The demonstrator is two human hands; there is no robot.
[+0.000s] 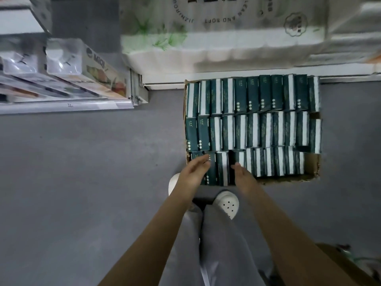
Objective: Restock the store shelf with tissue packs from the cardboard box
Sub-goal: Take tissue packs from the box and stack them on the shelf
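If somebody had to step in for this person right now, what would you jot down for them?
Left hand: open, reaching down over the near-left corner of the cardboard box, holding nothing.
Right hand: open, beside it over the same near row, holding nothing.
The box sits on the floor by the person's feet, packed with three rows of dark green tissue packs; small gaps show along its right side.
A shelf is at upper left; none of these packs can be seen on it.
Left to do: grip the packs between the hands, lift them and place them on the shelf, then repeat.
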